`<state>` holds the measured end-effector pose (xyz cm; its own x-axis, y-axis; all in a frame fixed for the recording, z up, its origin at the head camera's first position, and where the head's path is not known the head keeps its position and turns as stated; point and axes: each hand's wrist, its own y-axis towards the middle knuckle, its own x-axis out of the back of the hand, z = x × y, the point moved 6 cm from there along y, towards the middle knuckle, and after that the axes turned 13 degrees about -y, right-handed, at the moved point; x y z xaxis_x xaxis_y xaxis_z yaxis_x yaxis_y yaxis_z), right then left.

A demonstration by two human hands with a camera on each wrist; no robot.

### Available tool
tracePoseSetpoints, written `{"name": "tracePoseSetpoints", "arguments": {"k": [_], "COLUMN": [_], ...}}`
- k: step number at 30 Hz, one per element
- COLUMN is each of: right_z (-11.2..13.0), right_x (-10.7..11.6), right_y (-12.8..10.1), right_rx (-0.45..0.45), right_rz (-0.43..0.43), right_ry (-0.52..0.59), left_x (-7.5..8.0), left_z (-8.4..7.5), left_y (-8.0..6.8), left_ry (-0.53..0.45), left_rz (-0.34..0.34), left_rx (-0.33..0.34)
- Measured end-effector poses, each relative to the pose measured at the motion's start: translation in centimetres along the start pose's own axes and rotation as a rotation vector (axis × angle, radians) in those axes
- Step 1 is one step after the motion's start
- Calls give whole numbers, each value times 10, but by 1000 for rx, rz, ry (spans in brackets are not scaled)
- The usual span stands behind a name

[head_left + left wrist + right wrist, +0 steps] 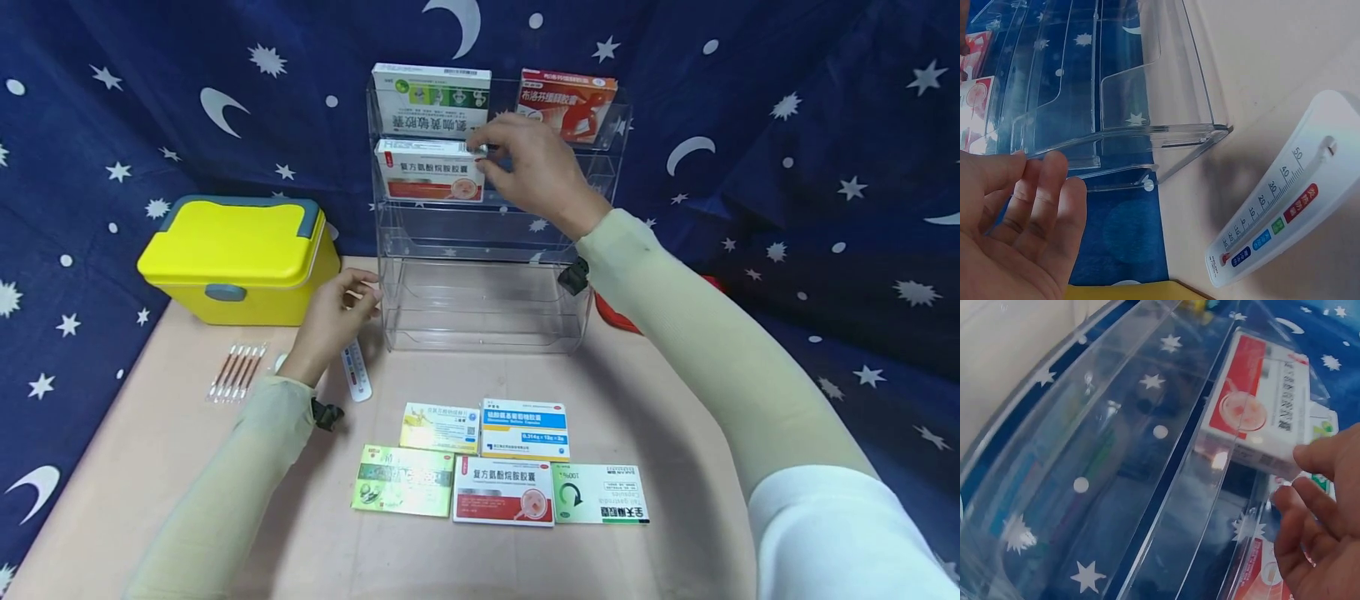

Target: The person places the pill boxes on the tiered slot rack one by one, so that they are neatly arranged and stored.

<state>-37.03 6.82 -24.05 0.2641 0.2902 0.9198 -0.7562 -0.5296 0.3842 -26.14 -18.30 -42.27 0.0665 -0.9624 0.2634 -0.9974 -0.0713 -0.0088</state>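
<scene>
Head view: I'm touching the right end of the red-and-white box (429, 173), second tier, with the right hand (531, 162) half-curled; can't tell if pinching. Long axis is running leftward; left hand (332, 321) farther.

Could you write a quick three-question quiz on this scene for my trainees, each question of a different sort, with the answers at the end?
1. Multiple choice: which thing is nearest the right grip?
A) the thermometer
B) the red-and-white box in the clear rack
C) the swabs
2. True or false: the yellow case has its lid shut.
3. Count: how many medicine boxes lie on the table in front of the rack?

Key: 1. B; 2. True; 3. Five.
</scene>
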Motion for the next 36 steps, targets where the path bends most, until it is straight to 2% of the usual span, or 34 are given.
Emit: {"name": "tracePoseSetpoints", "arguments": {"k": [4, 6, 8, 10, 15, 19, 22, 25, 29, 36], "right_z": [-4, -4, -4, -4, -8, -17, -22, -23, -23, -23], "right_x": [8, 9, 2, -12, -63, -97, -112, -120, -127, -134], "right_y": [-24, -46, -72, -102, -180, -236, -267, -291, -312, -324], "right_rx": [-6, 13, 27, 25, -17, -118, -217, -280, -313, -344], "right_rz": [-120, -179, -184, -120, 137, 286, 369, 426, 456, 467], "right_ry": [81, 154, 205, 256, 306, 315, 316, 317, 298, 319], "left_x": [0, 1, 1, 2, 2, 2, 1, 1, 1, -1], "left_z": [1, 1, 2, 2, 4, 5, 5, 4, 4, 4], "left_y": [1, 1, 0, 0, 0, 1, 1, 0, -1, 1], "left_ry": [4, 4, 7, 7, 11, 16, 17, 19, 21, 28], "left_rz": [6, 10, 11, 13, 11, 3, -1, 2, 7, 5], "left_rx": [-5, -11, -18, -31, -52, -45, -46, -52, -51, -53]}}
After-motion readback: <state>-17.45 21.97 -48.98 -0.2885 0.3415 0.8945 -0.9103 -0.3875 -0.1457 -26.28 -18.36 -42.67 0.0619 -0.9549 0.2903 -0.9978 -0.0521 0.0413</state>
